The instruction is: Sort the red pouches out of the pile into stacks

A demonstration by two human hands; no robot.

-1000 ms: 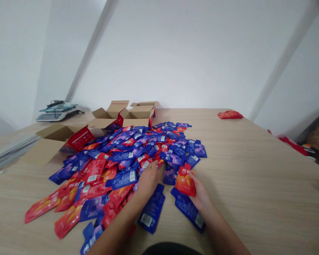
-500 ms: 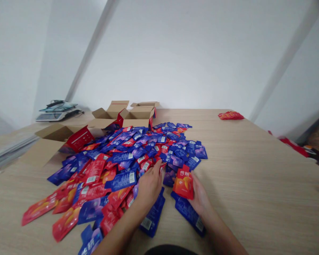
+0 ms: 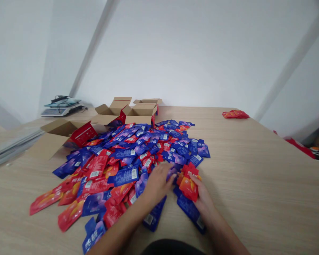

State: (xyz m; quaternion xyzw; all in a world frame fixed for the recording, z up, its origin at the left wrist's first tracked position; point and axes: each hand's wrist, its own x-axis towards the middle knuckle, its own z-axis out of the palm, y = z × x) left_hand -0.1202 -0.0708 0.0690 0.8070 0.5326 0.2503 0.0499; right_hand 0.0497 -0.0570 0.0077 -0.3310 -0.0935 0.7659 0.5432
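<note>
My right hand (image 3: pixel 202 194) grips red pouches (image 3: pixel 189 187) with orange fruit printed on them, its thumb across the front; they look like at least two, overlapping. My left hand (image 3: pixel 159 180), a little blurred, hovers over the right side of the pouch pile (image 3: pixel 124 152). Its fingers and thumb are apart, and nothing shows between them. Beneath my right hand, a blue pouch (image 3: pixel 190 210) lies on the table. Another blue pouch (image 3: pixel 155 214) is partly covered by my left forearm.
Open cardboard boxes (image 3: pixel 139 112) stand behind the heap, one box (image 3: pixel 60 129) tipped at its left. A flat scale (image 3: pixel 60 110) with things on top sits at the far left. Red pouches (image 3: pixel 235 114) rest at the back right of the wooden table (image 3: pixel 244 163).
A further red pouch has joined the one in my right hand. My left hand, earlier pinching a red pouch at the pile, has moved slightly right and its fingers have spread.
</note>
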